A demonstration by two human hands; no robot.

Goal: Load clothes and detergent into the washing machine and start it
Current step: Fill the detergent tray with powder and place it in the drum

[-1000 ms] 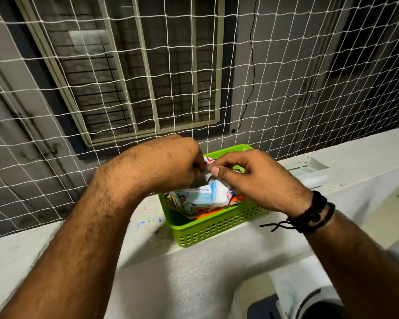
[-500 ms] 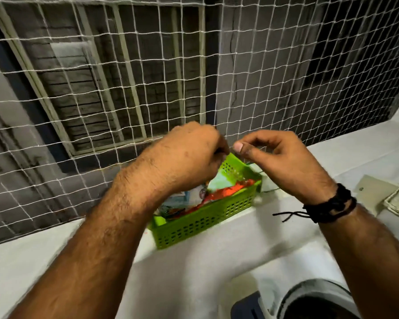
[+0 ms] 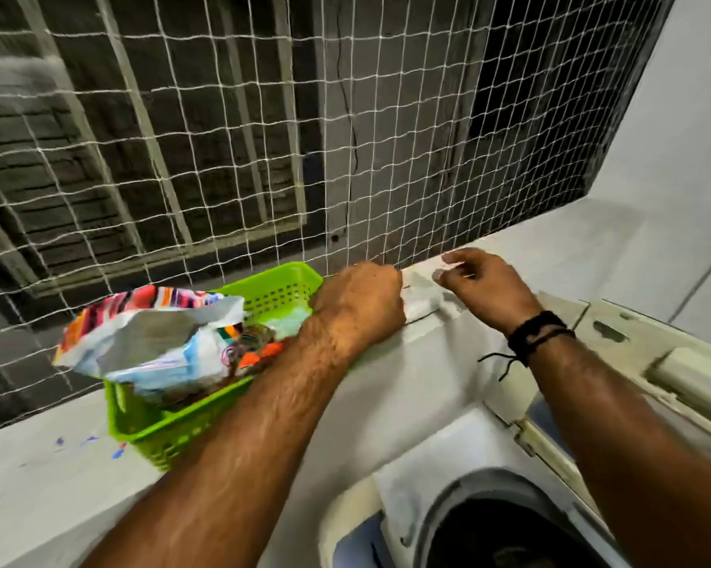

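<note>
Reaching over a white ledge, a person's two hands meet above a small pale sachet (image 3: 421, 299) that lies flat on the ledge (image 3: 448, 362) just right of a green plastic basket (image 3: 280, 295). The left hand (image 3: 360, 307) is curled into a loose fist with its fingers tucked against the sachet's left edge, though blur hides whether they actually pinch it. The right hand (image 3: 487, 286) hovers at the sachet's right side, its thumb and forefinger drawn close together at the upper corner, and again the picture does not settle whether they grip the packet or only touch it. A black thread band (image 3: 538, 334) circles the right wrist. In the basket, well left of both hands, sits a large torn-open detergent bag (image 3: 153, 334) with striped, multicoloured print, its mouth gaping toward the camera. Behind the ledge hangs a white mesh net (image 3: 222, 157) in front of a barred window (image 3: 140, 137). Below the forearms, at the lower right, the open drum (image 3: 505, 530) of a top-loading washing machine (image 3: 436, 465) shows dark, with its raised lid (image 3: 653, 362) standing at the right.
</note>
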